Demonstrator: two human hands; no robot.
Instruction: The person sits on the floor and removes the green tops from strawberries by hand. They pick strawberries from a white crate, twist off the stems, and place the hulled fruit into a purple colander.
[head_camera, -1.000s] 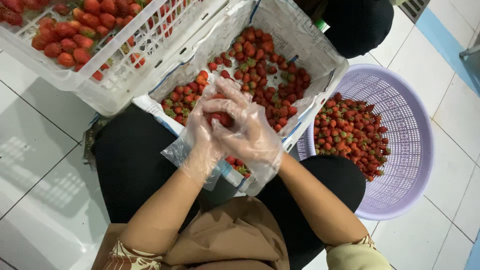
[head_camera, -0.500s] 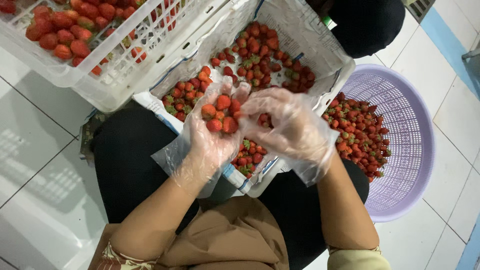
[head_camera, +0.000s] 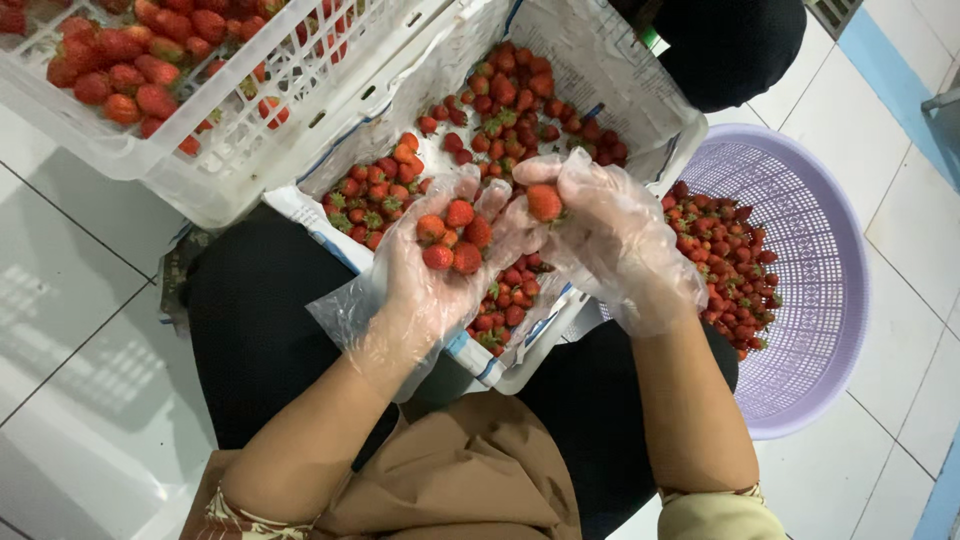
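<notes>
My left hand (head_camera: 430, 285), in a loose clear plastic glove, is cupped palm up and holds several red strawberries (head_camera: 452, 238). My right hand (head_camera: 610, 240), also gloved, pinches a single strawberry (head_camera: 544, 202) at its fingertips, just right of the left palm. Both hands hover over a white paper-lined crate (head_camera: 620, 70) on my lap, filled with strawberries (head_camera: 510, 110).
A purple round basket (head_camera: 820, 300) with strawberries (head_camera: 725, 260) stands on the tiled floor at the right. A white slatted crate (head_camera: 230, 150) of larger strawberries sits at the upper left. A dark-clothed person's part (head_camera: 730, 45) shows at the top.
My hands came apart: the left opened palm up with its handful of berries, and the right drew off to the right and now holds one strawberry at its fingertips.
</notes>
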